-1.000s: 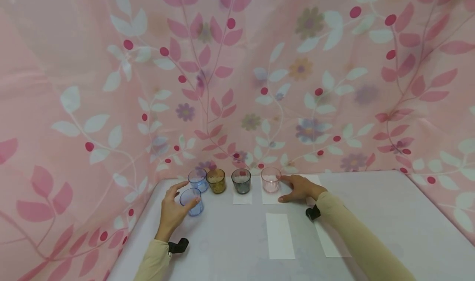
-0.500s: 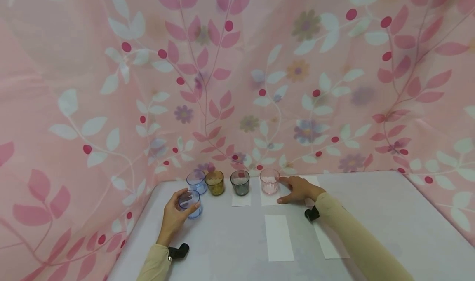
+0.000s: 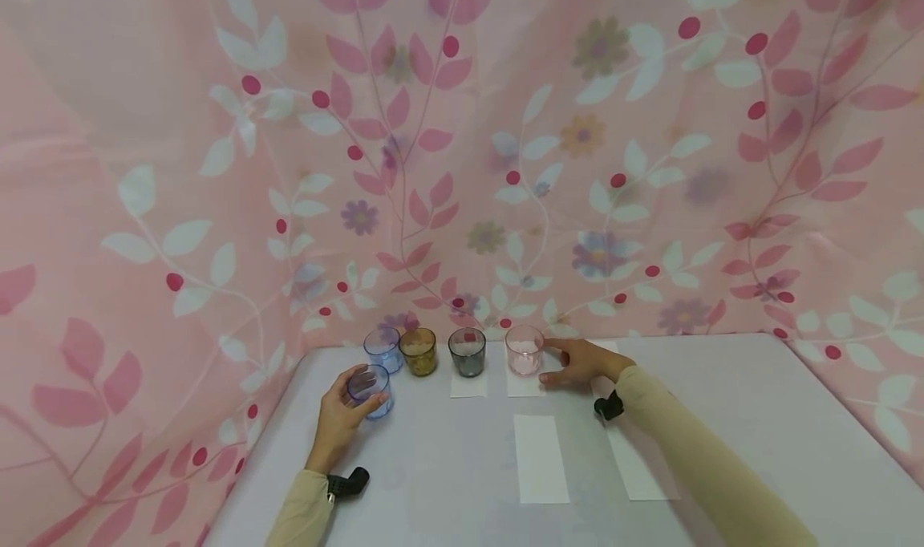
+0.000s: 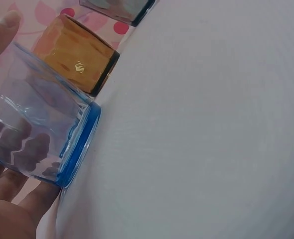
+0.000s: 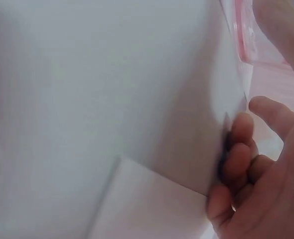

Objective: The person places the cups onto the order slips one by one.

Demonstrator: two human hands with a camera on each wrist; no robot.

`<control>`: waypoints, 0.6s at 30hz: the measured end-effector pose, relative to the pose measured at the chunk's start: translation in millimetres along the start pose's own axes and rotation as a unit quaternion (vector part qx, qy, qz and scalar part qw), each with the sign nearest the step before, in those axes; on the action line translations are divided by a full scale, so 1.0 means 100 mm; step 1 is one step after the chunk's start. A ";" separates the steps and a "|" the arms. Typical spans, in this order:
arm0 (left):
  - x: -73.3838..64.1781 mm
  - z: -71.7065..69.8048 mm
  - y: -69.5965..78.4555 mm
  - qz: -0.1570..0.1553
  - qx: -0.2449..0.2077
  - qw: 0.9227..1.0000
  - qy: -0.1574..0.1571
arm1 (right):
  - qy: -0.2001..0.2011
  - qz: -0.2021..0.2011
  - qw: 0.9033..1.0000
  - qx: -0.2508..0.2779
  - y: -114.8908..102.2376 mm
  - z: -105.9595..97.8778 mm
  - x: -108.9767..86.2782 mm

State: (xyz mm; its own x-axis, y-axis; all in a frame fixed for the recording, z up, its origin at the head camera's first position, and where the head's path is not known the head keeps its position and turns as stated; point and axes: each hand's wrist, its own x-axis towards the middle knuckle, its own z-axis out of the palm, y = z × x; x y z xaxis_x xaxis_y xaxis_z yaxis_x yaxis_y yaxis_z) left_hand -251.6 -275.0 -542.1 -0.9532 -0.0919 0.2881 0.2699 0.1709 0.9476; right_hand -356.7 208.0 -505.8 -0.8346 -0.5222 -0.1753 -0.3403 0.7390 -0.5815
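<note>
My left hand [image 3: 334, 425] grips a clear blue glass [image 3: 378, 382] at the table's left side, thumb in front and fingers round the far side. Through its wall, the left wrist view shows the fingers [image 4: 32, 149] behind the glass. A second blue glass [image 3: 382, 351], an amber glass [image 3: 419, 352] and a grey glass [image 3: 468, 353] stand in a row behind it. At the row's right end is a pink glass [image 3: 524, 351]. My right hand [image 3: 586, 361] rests beside it, forefinger right at its side, the other fingers loosely bent with nothing in them.
White paper strips lie on the pale table [image 3: 447, 459]: one strip [image 3: 541, 459] in front of the pink glass, another [image 3: 638, 463] beside the right forearm, others under the grey and pink glasses. A pink floral curtain [image 3: 462, 170] hangs close behind the table.
The left hand's fingers and thumb have closed in round the front blue glass. The right hand stays beside the pink glass. The other glasses have not moved.
</note>
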 end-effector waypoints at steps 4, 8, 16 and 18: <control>0.00 -0.01 -0.02 -0.007 -0.002 1.000 -0.003 | -0.002 -0.012 1.000 -0.004 -0.03 -0.05 0.00; -0.01 -0.03 -0.07 -0.008 0.006 1.000 -0.004 | 0.007 -0.015 1.000 -0.015 -0.02 -0.08 -0.01; 0.00 -0.03 -0.09 -0.007 -0.002 1.000 -0.009 | 0.084 -0.065 0.994 -0.042 0.10 -0.25 -0.16; -0.01 -0.03 -0.08 -0.005 0.001 1.000 -0.005 | 0.092 -0.065 0.993 -0.042 0.17 -0.32 -0.25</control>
State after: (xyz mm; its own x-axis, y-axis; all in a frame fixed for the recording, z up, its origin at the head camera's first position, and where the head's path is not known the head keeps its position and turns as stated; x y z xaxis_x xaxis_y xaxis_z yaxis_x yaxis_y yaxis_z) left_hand -252.9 -279.5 -549.9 -0.9572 -0.0838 0.2769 0.2598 0.1722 0.9502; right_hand -355.6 247.7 -485.7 -0.8433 -0.5352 0.0497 -0.4793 0.7069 -0.5201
